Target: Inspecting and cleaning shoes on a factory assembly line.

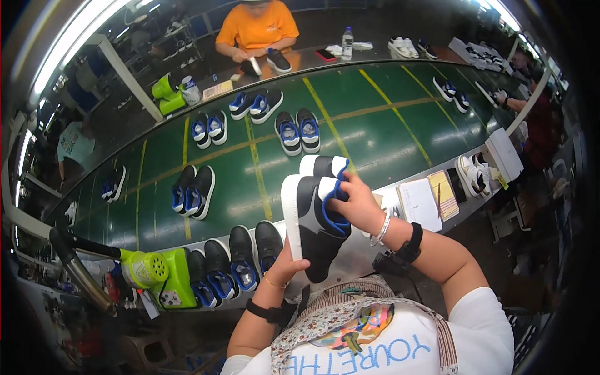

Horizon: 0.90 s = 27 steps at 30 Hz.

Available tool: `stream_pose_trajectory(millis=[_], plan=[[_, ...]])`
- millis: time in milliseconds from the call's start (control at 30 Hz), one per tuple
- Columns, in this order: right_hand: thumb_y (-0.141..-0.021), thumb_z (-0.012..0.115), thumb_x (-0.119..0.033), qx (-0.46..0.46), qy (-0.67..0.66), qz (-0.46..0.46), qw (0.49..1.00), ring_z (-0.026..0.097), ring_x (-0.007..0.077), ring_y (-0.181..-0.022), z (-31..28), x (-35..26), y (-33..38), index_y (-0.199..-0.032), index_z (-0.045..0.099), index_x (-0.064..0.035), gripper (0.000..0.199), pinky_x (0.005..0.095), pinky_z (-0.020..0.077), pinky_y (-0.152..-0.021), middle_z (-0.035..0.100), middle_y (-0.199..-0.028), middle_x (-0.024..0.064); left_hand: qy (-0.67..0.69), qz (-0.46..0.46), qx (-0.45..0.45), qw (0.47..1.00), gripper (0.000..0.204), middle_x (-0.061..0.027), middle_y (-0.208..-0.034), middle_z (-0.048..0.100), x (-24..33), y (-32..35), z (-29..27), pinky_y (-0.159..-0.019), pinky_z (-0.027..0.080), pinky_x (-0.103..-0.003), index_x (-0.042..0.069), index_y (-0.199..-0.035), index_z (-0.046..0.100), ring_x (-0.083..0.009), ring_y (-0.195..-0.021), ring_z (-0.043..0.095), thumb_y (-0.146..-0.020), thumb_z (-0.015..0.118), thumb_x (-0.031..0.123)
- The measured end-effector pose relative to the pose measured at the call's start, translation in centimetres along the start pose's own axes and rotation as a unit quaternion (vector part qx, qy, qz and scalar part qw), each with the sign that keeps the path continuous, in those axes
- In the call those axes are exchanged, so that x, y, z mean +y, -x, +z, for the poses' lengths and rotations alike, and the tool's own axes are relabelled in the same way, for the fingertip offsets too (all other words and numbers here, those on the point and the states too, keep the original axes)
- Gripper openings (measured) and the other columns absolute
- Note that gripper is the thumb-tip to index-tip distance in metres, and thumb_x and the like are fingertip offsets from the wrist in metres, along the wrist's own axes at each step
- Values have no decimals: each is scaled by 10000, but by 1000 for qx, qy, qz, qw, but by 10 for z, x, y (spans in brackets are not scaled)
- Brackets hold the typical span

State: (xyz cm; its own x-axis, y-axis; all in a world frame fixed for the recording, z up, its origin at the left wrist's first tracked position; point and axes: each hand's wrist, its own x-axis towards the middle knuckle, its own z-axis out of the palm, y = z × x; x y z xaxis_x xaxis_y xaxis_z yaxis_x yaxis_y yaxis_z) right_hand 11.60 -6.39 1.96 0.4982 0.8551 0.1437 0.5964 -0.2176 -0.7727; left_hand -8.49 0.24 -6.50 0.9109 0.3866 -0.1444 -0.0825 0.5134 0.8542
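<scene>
Green tabletop (234, 187) stretches beyond the shoe pair (309, 215) I hold before me over the near ledge (359, 255), probably light, soft-collared and firm-soled, best taken by collar and sole, where my right hand (360, 203) pinches and my left hand (286, 265) clasps, its black-grey uppers blue-lined above white soles.
</scene>
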Motion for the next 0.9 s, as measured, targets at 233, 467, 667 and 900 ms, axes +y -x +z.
stream_pose_trajectory(millis=[233, 467, 667, 900], plan=[[-830, 606, -265, -89, -249, 14, 964, 478, 255, -1074, -64, -65, 22, -962, 615, -50, 252, 303, 417, -864, 435, -1235, 212, 294, 110, -40, 948, 823, -183, -1167, 515, 66, 20, 37, -922, 433, -382, -38, -1242, 384, -296, -1043, 533, -555, 688, 301], [-882, 311, -571, -195, -717, 155, 651, 290, 229, -1293, 16, 7, 77, -1403, 197, -119, 699, 374, 227, -1071, 245, -1431, 105, 396, 138, -105, 902, 778, -170, -1316, 407, 42, 21, 31, -1003, 345, -447, 37, -1325, 336, -327, -1159, 445, -750, 537, 521], [-907, 299, -522, -141, -790, 189, 566, 459, 241, -1171, 47, 15, 72, -1309, 381, -77, 605, 398, 331, -1023, 458, -1292, 108, 427, -22, -41, 903, 638, -208, -1316, 400, 53, 15, -6, -1024, 298, -489, 26, -1325, 335, -378, -1190, 411, -916, 220, 501], [-883, 186, -592, -55, -854, 183, 485, 411, 370, -1178, 64, 19, 59, -1320, 344, -61, 706, 488, 320, -1002, 416, -1269, 222, 516, -87, -13, 852, 704, -282, -1249, 425, 50, -18, -16, -978, 321, -548, 0, -1304, 344, -459, -1142, 415, -907, 102, 529]])
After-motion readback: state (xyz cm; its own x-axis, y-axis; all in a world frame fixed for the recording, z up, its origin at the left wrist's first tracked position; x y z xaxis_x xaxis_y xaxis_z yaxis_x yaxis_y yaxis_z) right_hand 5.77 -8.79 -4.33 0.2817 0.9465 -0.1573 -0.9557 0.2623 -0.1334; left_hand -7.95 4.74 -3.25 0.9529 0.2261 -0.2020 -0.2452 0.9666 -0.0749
